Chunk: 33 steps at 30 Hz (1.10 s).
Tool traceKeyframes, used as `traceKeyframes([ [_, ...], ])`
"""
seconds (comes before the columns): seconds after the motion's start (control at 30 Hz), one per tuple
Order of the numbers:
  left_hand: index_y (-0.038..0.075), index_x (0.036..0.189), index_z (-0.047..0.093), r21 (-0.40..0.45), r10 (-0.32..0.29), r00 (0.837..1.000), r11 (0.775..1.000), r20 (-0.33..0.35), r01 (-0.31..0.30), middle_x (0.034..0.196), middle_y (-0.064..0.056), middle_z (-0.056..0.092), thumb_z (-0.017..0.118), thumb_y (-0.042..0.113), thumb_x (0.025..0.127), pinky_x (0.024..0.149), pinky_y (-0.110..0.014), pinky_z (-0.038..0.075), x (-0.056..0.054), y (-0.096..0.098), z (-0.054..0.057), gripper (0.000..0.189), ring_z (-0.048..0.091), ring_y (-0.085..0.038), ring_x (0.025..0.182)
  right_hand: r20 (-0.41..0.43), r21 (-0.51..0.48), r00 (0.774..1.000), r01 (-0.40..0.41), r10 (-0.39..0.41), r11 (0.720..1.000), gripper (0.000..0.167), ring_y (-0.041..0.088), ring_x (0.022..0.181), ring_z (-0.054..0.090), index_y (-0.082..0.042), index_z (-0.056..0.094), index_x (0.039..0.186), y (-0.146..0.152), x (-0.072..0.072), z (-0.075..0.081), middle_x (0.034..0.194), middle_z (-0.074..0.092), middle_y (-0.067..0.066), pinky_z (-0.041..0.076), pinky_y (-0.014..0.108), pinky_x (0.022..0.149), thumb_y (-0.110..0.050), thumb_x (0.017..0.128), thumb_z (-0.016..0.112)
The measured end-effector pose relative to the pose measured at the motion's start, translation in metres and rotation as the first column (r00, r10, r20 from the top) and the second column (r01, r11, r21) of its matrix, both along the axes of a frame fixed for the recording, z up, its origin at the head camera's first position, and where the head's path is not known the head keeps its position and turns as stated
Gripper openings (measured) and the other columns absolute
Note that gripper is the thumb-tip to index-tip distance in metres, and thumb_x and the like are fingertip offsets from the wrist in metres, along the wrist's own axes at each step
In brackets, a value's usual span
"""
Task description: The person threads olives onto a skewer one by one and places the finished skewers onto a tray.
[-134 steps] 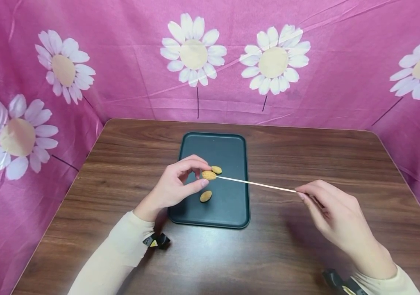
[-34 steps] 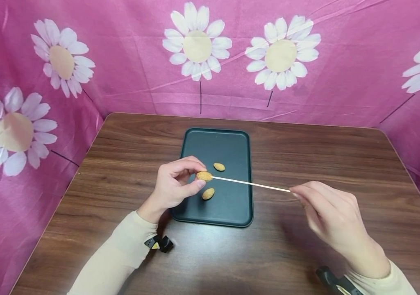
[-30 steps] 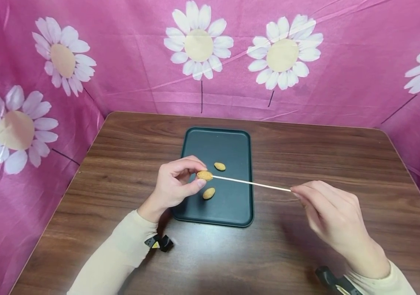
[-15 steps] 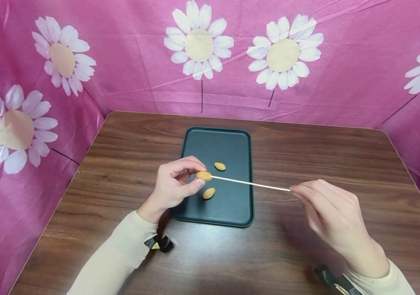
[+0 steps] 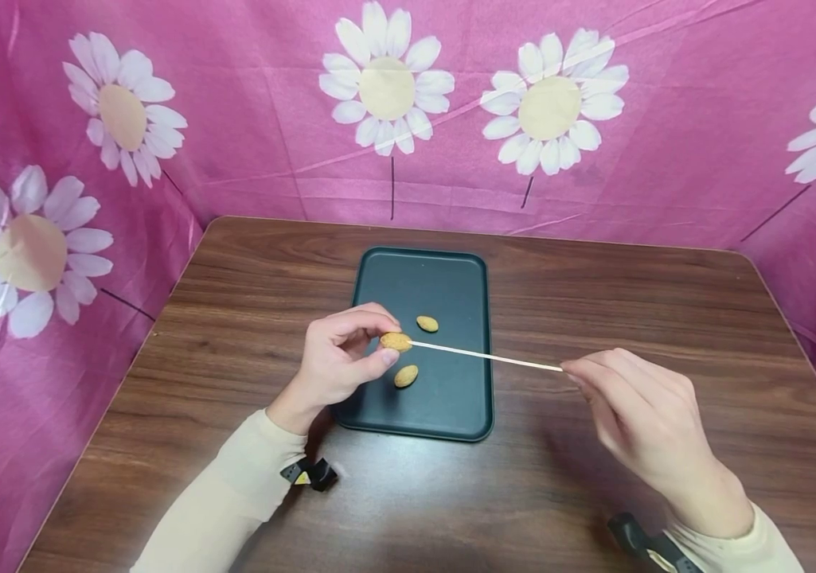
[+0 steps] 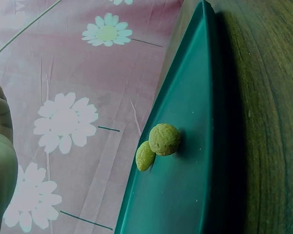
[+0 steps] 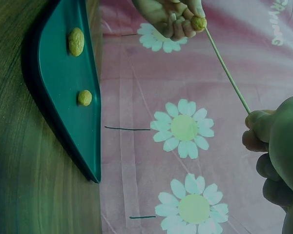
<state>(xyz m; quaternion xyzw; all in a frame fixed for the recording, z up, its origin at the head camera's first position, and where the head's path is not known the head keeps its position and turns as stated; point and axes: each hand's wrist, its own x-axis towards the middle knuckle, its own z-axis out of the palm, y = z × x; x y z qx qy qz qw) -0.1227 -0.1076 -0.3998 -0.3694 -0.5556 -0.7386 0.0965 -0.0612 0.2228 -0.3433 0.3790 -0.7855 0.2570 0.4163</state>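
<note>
My left hand (image 5: pixel 339 354) pinches an oval tan piece with a rough, nut-like surface (image 5: pixel 396 341) between thumb and fingers, above the dark green tray (image 5: pixel 415 278). A thin pale wooden skewer (image 5: pixel 482 355) runs from the right end of this piece, sloping slightly down to my right hand (image 5: pixel 654 422). The right thumb and fingertips pinch the skewer's other end, right of the tray. In the right wrist view the skewer (image 7: pixel 228 71) meets the held piece (image 7: pixel 198 23); how deep its tip sits is hidden. Two similar pieces lie on the tray, one nearer (image 5: pixel 406 376), one farther back (image 5: pixel 427 324).
The tray lies lengthwise on a brown wood-grain table (image 5: pixel 608 294). A pink cloth (image 5: pixel 257 119) with large white daisies hangs behind the table and along its sides. Black wrist cameras show on the left wrist (image 5: pixel 310 473) and right wrist (image 5: pixel 647 545).
Over the last few seconds both hands, with the skewer and held piece, have shifted slightly left over the tray, and the head view has tilted a little. In the last half second almost nothing moved.
</note>
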Motion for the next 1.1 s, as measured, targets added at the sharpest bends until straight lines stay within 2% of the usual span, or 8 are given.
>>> traceKeyframes([
  [0.3,-0.013,0.103,0.072,0.035,-0.015,1.0,0.999,0.013,0.015,0.105,0.004,0.076,0.083,0.012,0.095,0.081,-0.021,0.059,0.0007,0.0015,0.0003,0.028,0.066,-0.011,0.091,-0.014,-0.052,0.999,-0.032,0.032,0.998,0.038,0.021,0.061,0.057,0.003,0.073,0.087,-0.0025,-0.0021,0.0008,0.073,0.069,0.01,0.045,0.034,0.056,-0.016,0.113,0.053],
  [0.6,-0.003,0.107,0.077,0.07,-0.023,0.999,0.997,0.028,0.021,0.106,0.003,0.076,0.083,0.009,0.095,0.083,-0.021,0.059,0.0011,0.0035,-0.0018,0.018,0.066,-0.012,0.094,-0.061,-0.117,0.997,-0.043,0.036,0.992,0.036,0.023,0.059,0.053,0.005,0.074,0.085,-0.008,-0.0064,0.0026,0.07,0.067,0.013,0.042,0.033,0.056,-0.013,0.111,0.057],
  [0.77,0.005,0.11,0.079,0.09,-0.015,0.999,0.996,0.046,0.011,0.106,0.002,0.077,0.083,0.007,0.095,0.082,-0.019,0.058,0.0014,0.0045,-0.0009,0.016,0.066,-0.011,0.094,-0.096,-0.095,0.995,-0.02,0.01,0.995,0.032,0.025,0.058,0.052,0.005,0.074,0.088,-0.0082,-0.0082,0.0012,0.071,0.067,0.013,0.041,0.035,0.054,-0.01,0.111,0.057],
  [0.83,0.005,0.11,0.079,0.09,-0.012,0.999,0.996,0.046,0.008,0.106,0.003,0.077,0.083,0.006,0.094,0.082,-0.019,0.058,0.0012,0.0044,-0.001,0.016,0.066,-0.011,0.094,-0.089,-0.078,0.996,-0.017,0.01,0.997,0.032,0.025,0.058,0.053,0.005,0.074,0.089,-0.0074,-0.0085,0.001,0.072,0.068,0.012,0.042,0.035,0.053,-0.01,0.111,0.056],
  [1.1,-0.01,0.103,0.074,0.053,0.025,1.0,0.998,0.005,-0.025,0.105,0.003,0.077,0.083,0.009,0.095,0.081,-0.02,0.059,0.0006,0.0021,0.0017,0.023,0.067,-0.011,0.091,0.002,-0.018,1.0,-0.025,0.025,1.0,0.033,0.02,0.061,0.057,0.004,0.075,0.092,-0.0041,-0.0043,0.0009,0.076,0.07,0.008,0.045,0.034,0.053,-0.009,0.111,0.05],
])
